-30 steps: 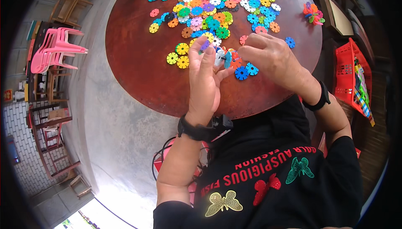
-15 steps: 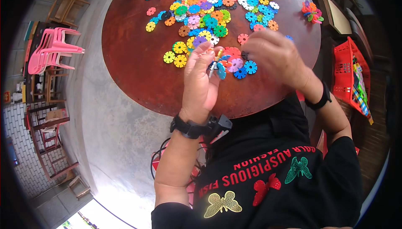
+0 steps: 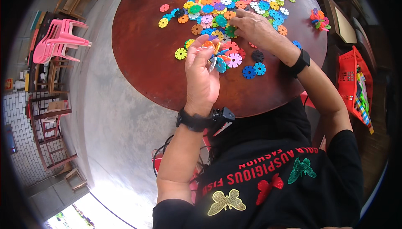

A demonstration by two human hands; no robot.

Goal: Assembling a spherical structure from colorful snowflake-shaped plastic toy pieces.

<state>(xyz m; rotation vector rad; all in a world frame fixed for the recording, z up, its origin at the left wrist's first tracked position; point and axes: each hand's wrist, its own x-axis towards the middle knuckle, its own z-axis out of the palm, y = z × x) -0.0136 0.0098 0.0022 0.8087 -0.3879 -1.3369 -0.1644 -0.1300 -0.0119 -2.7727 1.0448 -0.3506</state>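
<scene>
Left grip [image 3: 201,78] closed on multicoloured disc cluster [image 3: 220,65], right grip [image 3: 256,28] at loose discs [image 3: 221,20], opening and hold unclear

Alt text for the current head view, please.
A person's left hand holds a small cluster of colourful discs over a round reddish-brown table, while the right hand is at the loose discs spread across it. Pink chairs stand on the left, and a red basket is on the right.

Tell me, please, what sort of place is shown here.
Probably an indoor room of a home or small workshop; which one, I cannot tell. Pink chairs, a round table and a bare grey floor suggest it.
</scene>
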